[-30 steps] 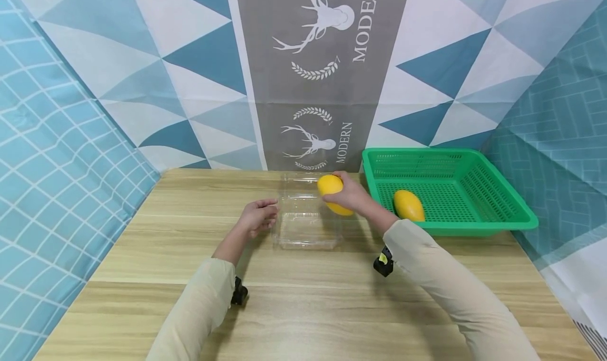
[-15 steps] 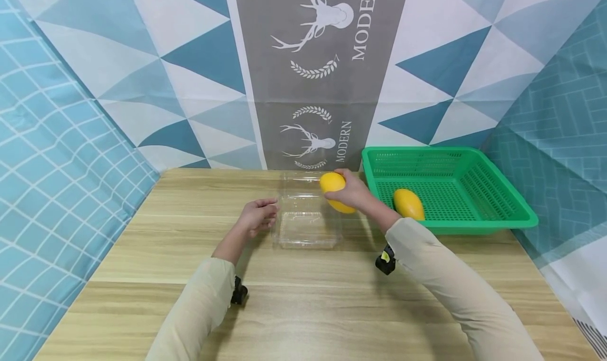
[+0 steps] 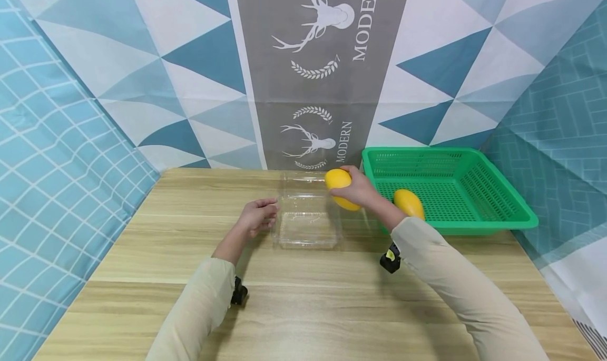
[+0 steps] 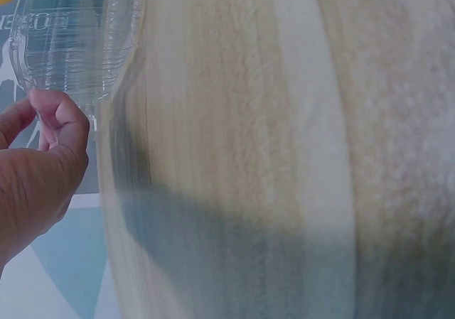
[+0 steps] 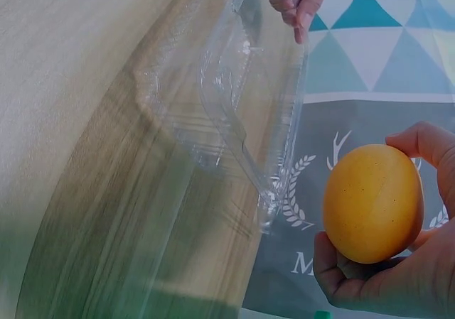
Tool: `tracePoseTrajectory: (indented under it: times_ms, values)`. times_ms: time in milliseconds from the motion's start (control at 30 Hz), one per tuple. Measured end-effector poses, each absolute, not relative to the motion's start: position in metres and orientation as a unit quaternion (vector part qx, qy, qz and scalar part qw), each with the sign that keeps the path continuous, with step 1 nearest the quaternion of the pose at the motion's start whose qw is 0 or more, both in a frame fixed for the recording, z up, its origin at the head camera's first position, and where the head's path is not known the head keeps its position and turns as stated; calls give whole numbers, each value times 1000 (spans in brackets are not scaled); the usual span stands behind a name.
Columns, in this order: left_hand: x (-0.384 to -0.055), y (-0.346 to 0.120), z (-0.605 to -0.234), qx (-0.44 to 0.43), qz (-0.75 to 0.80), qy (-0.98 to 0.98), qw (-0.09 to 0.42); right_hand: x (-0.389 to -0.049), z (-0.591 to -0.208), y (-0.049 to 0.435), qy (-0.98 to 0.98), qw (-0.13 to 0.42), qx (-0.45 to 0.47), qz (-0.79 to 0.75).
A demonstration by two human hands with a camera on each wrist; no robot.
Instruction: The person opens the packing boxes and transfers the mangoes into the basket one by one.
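Note:
My right hand (image 3: 360, 188) grips a yellow mango (image 3: 339, 178) over the right side of an open clear plastic clamshell container (image 3: 308, 229). In the right wrist view the mango (image 5: 372, 204) sits between thumb and fingers, its speckled rounded end showing. The container stands near the table's back edge, its lid raised behind its base, with no fruit inside. At its left edge, my left hand (image 3: 258, 216) pinches the rim between thumb and forefinger, as the left wrist view shows for that hand (image 4: 50, 145). A second mango (image 3: 409, 204) lies in the green basket (image 3: 474, 225).
The basket stands at the back right of the wooden table (image 3: 303, 308), close by my right forearm. A patterned cloth backdrop (image 3: 189, 76) rises directly behind the table. Blue-tiled cloth (image 3: 47, 139) borders the left side.
My right hand has shifted slightly right and back with the mango, toward the basket side. The left hand stays at the container's left edge.

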State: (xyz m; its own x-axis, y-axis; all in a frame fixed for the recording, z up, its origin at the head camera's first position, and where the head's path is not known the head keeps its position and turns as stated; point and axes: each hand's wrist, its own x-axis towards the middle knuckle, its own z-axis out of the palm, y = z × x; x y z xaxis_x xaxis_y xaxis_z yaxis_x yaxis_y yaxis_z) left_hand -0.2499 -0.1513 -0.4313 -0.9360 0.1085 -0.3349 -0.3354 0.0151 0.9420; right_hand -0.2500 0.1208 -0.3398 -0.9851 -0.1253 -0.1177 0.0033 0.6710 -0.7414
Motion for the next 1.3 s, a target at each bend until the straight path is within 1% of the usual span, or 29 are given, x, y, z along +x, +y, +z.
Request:
tracePoseTrajectory:
  times_ms: [1300]
  values:
    - [-251,-153,-432,-90,703,686,165,-255,-328,142,915,77,-10,-397]
